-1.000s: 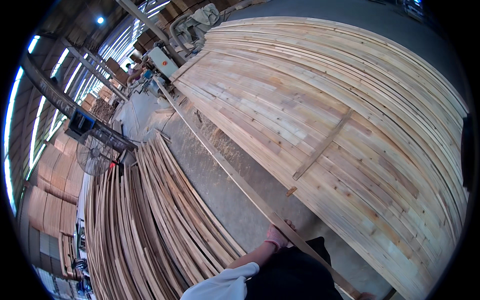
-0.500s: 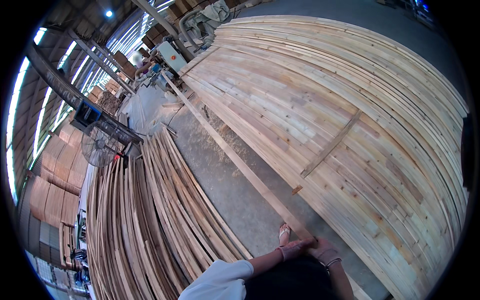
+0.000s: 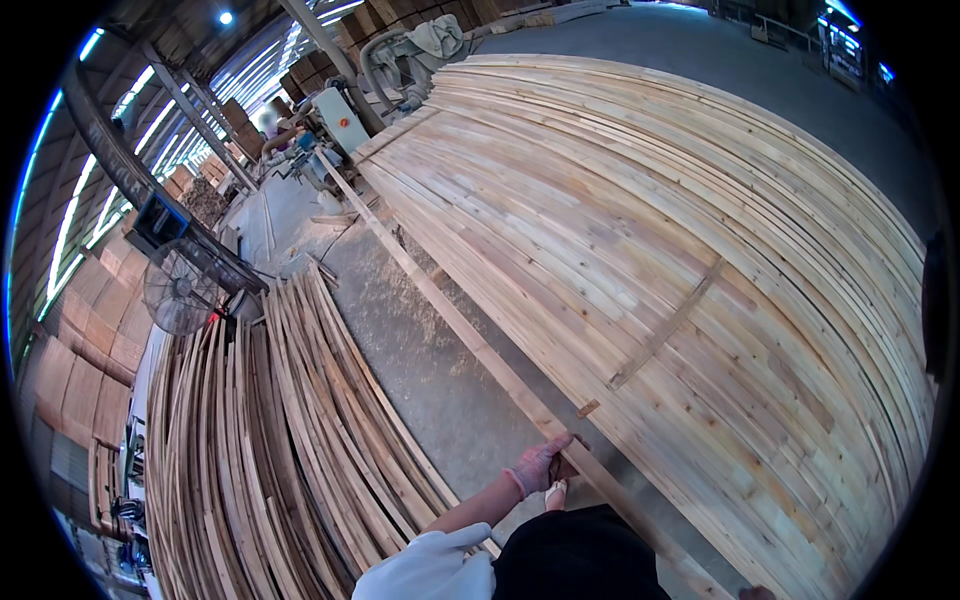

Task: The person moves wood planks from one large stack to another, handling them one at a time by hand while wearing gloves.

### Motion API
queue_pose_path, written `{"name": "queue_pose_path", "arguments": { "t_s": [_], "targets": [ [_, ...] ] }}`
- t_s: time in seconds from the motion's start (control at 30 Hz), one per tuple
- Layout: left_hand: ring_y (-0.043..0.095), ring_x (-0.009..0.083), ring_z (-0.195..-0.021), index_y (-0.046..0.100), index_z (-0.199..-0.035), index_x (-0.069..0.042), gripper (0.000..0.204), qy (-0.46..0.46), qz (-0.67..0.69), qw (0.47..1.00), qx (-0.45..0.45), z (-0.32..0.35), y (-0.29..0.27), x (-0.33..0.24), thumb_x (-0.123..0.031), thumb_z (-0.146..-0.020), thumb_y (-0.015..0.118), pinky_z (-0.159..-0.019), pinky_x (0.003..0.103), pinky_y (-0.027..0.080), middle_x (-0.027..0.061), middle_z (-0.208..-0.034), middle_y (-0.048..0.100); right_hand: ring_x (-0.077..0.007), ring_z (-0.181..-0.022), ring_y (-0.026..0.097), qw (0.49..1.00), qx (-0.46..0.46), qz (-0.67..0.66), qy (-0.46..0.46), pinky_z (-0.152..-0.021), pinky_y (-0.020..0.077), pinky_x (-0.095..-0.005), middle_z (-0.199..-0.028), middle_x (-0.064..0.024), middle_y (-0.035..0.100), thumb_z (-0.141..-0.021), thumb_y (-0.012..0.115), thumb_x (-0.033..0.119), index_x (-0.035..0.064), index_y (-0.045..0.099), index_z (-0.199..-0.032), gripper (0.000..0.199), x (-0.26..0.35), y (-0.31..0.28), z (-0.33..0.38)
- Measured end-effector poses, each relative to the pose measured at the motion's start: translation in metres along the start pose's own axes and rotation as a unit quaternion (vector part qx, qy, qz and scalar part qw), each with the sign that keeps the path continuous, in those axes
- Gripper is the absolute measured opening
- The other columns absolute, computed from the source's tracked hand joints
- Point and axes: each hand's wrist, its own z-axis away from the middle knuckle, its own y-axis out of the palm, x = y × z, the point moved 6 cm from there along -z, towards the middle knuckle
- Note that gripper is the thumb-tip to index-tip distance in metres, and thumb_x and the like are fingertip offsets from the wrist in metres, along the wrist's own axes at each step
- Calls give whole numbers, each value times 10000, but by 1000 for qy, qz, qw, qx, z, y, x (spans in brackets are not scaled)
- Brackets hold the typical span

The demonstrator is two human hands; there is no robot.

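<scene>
A long, narrow wooden board slants from the machine at the far left down past my body to the lower right. My left hand, in what looks like a pinkish glove, is closed round the board's near stretch, thumb over the top edge. Only a bit of my right hand shows at the bottom edge, beside the board's near end; its fingers are hidden. Right of the board spreads a wide, low layer of pale planks laid side by side, with a thin crosswise strip on it.
Many loose strips lie in a pile at left. A fan stands by a steel post behind them. Sawdust covers part of the floor. At the far end are a machine with a pale control box and a person.
My hands, together at the board's end before, are now apart: the left grips farther up the board, the right is down at the lower edge. The board now extends past me toward the lower right.
</scene>
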Motion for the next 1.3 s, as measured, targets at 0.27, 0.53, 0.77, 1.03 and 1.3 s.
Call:
{"name": "queue_pose_path", "arguments": {
  "t_s": [0.27, 0.53, 0.77, 1.03, 1.3],
  "targets": [
    [639, 270, -1010, 526, -1224, 3, 440, 135, -143, 977, -83, 7, 9, -137, -302, -914, 595, -869, 426, 544, 134, -1119, 636, -306, -793, 633, 931, -299, -164, 126, -668, 500, -374, -916, -147, 677, -943, 504, 447, 82, 664, -1063, 416, -56, -63, 121],
    [657, 268, -917, 550, -1157, -21, 352, 274, -14, 935, -226, -22, -45, -333, -243, -891, 611, -833, 442, 559, 104, -1057, 654, -262, -612, 591, 921, -356, -136, -88, -577, 469, -389, -695, -132, 643, -959, 515, 384, 24, 672, -871, 402, 151, -150, 135],
    [535, 303, -1164, 462, -1299, -39, 530, 349, -6, 923, -162, -69, -134, -471, -368, -900, 579, -990, 490, 447, 153, -1284, 540, -366, -789, 607, 914, -323, -245, -5, -740, 463, -484, -827, -199, 653, -879, 560, 356, 48, 660, -834, 326, 317, -184, 121],
    [564, 222, -983, 538, -1211, -83, 400, 130, 33, 991, 4, -95, -143, -296, -365, -930, 501, -827, 369, 498, 59, -1113, 587, -350, -784, 641, 934, -260, -147, -198, -713, 498, -457, -799, -148, 668, -915, 474, 486, 97, 659, -872, 433, 483, -182, 52],
    [603, 219, -987, 593, -1160, -89, 368, -154, -176, 936, 262, -18, 4, -60, -310, -868, 631, -952, 388, 458, 49, -1044, 649, -372, -921, 628, 892, -158, -173, -387, -815, 488, -466, -996, -158, 666, -891, 490, 521, 135, 617, -1136, 475, 630, -181, 36]
  ]
}}
